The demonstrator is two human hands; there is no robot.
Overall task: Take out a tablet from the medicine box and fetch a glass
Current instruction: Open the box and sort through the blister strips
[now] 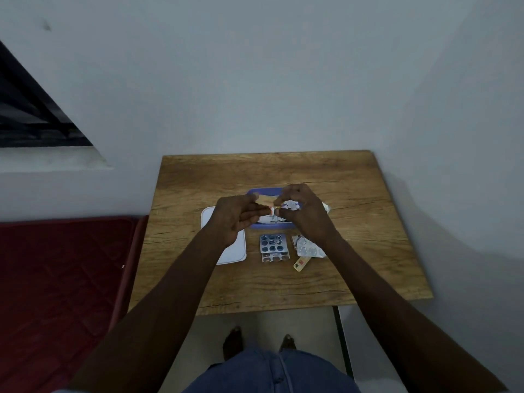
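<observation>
Hands: left hand point(229, 215) and right hand point(304, 211) met above the medicine box point(255, 192).
Fingers: both pinched a blister strip point(292, 205), its long axis running left-right.

I see a wooden table point(354, 194) — blue-rimmed box point(256, 192) under my fingers point(256, 215), white lid point(235, 251) left, blister strips point(272, 247) just nearer — all on it.

Head-height, steeply down over table point(283, 279)

Blue-rimmed medicine box point(262, 191) sits open mid-table — a silver blister strip point(292, 205) held just above it.
</observation>
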